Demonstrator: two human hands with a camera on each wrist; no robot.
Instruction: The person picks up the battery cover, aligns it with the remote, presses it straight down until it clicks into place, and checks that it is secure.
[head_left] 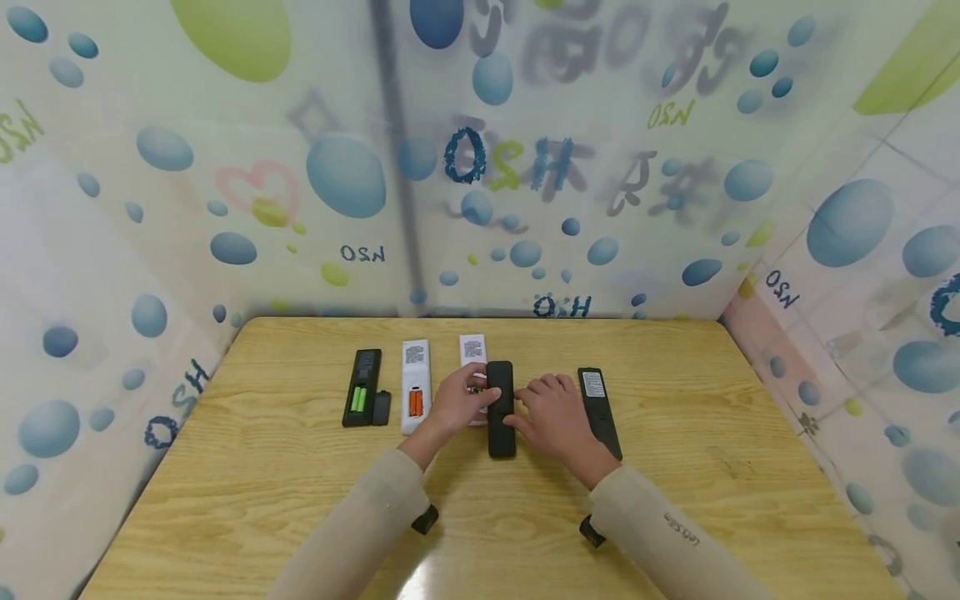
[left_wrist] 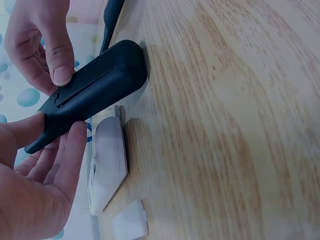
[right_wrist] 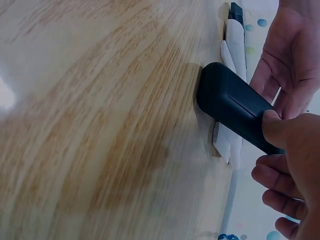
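Face down, a black remote control (head_left: 501, 435) stands tilted, its near end at the table and its far end raised. My left hand (head_left: 453, 407) pinches it near the raised end, thumb on top and fingers beneath, as the left wrist view shows. On the right side my right hand (head_left: 558, 418) grips it too, with the thumb on the battery cover (right_wrist: 245, 97) and the other fingers curled. That cover sits in place on the back. Partly hidden behind my left hand lies a white remote (head_left: 472, 347), with a loose white cover (left_wrist: 131, 220) near it.
To the left are a white remote (head_left: 416, 354) with orange batteries and a black remote (head_left: 366, 363) with green batteries, its loose cover (head_left: 382, 408) beside it. Another black remote (head_left: 597, 408) lies beside my right hand. Patterned curtains (head_left: 525, 250) surround the wooden table (head_left: 720, 467).
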